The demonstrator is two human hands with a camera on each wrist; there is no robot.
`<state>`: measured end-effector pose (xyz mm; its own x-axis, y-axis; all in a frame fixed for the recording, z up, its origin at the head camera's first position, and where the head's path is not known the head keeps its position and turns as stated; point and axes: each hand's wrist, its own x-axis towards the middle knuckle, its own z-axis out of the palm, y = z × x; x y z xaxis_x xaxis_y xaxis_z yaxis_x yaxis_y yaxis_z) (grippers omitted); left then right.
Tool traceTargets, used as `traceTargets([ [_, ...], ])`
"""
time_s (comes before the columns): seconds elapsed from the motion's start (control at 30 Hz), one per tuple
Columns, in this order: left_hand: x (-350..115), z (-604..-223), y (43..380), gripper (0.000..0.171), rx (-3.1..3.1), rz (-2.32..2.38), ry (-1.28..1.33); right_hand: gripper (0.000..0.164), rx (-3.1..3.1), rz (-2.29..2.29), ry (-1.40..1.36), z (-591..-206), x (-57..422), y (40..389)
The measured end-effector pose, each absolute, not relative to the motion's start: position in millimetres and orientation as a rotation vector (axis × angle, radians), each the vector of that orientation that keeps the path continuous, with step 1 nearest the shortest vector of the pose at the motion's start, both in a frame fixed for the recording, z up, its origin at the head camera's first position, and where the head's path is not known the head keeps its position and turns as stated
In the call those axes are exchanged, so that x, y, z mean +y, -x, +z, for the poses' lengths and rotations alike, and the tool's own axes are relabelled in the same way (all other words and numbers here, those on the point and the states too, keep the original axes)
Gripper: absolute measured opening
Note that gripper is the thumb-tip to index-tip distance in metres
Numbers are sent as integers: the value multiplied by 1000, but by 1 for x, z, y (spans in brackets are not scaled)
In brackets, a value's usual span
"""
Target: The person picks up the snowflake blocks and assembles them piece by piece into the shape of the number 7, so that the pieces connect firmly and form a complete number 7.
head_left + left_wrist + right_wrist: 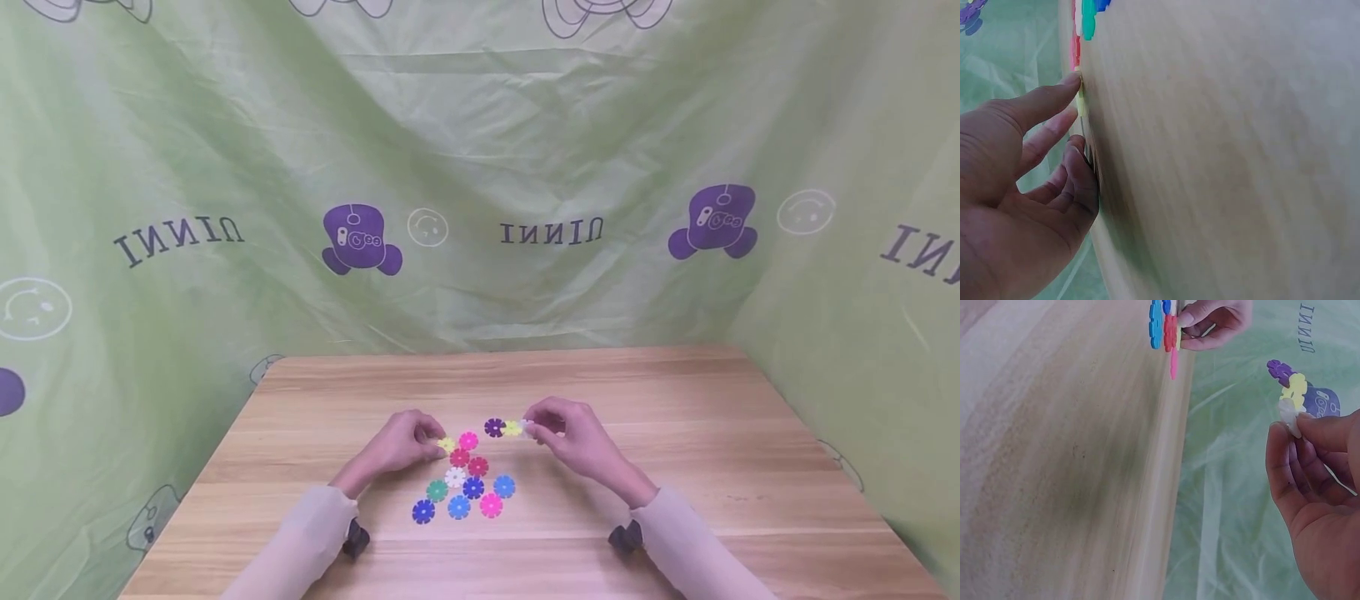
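My left hand pinches a yellow notched plastic disc at the upper left edge of a flat, joined group of discs. Pink, red, white, green and blue discs make up that group; a white disc sits near its middle. Off to the right and raised above the table, my right hand holds a short chain by its white end disc. A yellow disc forms the chain's middle and a purple disc its far end. The chain and the group are apart.
A light wood-grain table lies under both hands. Green printed cloth hangs behind it and along both sides. Dark wrist-worn devices sit below the forearms.
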<state>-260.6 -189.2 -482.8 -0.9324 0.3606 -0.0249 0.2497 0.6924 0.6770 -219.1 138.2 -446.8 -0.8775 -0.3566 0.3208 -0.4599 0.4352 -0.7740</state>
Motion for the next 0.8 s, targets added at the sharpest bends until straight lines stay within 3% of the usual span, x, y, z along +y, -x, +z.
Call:
traceTargets([
  [0.57,-184,-479,261,26,2713,981,-454,12,-2569,1441,-737,-449,137,218],
  [0.8,-184,-478,256,19,2616,1242,-377,12,-2578,1436,-738,-452,138,216],
])
